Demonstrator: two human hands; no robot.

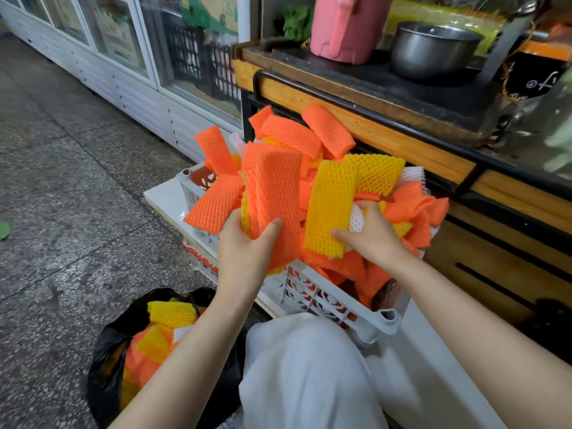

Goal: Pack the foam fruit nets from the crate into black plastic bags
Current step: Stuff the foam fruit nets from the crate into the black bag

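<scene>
Here, orange and yellow foam nets (309, 168) overfill a white crate (312, 292).

nets (328, 131): orange/yellow, heaped in white crate (309, 294) | black bag (105, 360): part-filled

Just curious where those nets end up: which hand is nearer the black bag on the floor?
Left. The left hand grips orange nets up and right of the black bag; the right hand holds a yellow net farther right, over the crate.

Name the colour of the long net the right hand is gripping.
Yellow: the net in the right hand, head view.
</scene>
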